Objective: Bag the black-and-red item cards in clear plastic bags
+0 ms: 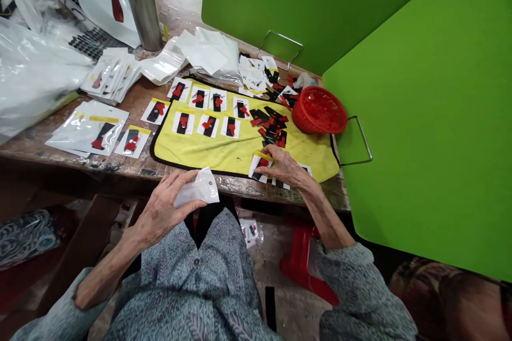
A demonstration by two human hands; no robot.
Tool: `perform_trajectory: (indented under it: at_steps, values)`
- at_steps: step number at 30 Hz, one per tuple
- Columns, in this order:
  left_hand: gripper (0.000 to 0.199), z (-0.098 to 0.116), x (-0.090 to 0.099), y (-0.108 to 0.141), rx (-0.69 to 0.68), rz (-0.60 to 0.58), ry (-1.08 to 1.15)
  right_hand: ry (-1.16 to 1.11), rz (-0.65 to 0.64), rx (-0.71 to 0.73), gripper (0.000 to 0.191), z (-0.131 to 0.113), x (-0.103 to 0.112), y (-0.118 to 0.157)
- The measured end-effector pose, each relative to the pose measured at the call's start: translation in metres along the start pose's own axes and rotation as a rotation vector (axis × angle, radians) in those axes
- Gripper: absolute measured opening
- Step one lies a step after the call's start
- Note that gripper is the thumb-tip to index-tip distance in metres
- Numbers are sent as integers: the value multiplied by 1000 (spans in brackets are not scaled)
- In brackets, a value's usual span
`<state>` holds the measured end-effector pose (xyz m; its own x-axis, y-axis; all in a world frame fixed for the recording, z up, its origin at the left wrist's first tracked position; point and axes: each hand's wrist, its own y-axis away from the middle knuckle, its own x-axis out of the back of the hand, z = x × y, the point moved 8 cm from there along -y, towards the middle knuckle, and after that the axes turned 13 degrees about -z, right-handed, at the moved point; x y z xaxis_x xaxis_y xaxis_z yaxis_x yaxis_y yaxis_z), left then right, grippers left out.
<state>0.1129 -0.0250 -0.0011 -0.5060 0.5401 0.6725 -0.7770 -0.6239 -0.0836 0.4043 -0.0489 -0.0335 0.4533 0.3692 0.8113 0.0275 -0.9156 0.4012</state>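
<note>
My left hand (164, 208) holds a small white plastic bag (197, 189) between thumb and fingers, just off the table's front edge. At the front of the yellow cloth (192, 151), my right hand (283, 166) has its thumb and fingers on a white card (256, 171) with a red and black piece on it. Other cards (231, 127) with red and black pieces lie spread in rows on the cloth's left half. A loose pile of black and red pieces (272, 123) sits just behind my right hand.
A red basket (340, 117) stands at the cloth's right, beside green panels (432, 117). White bags (216, 50), a steel flask (143, 5) and stacked packets (112, 75) lie behind and to the left. A red stool (301, 261) is below the table.
</note>
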Motion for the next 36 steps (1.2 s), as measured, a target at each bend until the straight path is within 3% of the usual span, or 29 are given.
perform_trajectory:
  at_steps: [7, 13, 15, 18, 22, 29, 36]
  values:
    - [42, 1, -2, -5, -9, 16, 11, -183, -42, 55, 34, -8, 4, 3]
    - [40, 0, -4, -5, -37, 47, 33, -787, -62, 63, 41, -61, 0, 24]
    - [40, 2, -4, -4, -55, 52, -2, -890, -51, 85, 39, -82, -4, 27]
    - [40, 6, -4, -4, -78, 46, -25, -837, -2, 143, 31, -102, -7, 24]
    - [43, 7, -6, -3, -77, 22, -35, -689, 72, 158, 27, -108, -12, 17]
    - [57, 5, -11, -4, -60, -2, -29, -752, 147, 76, 26, -121, -33, 18]
    - [56, 6, -18, -3, -66, 33, -136, -802, 220, -21, 26, -120, -54, 19]
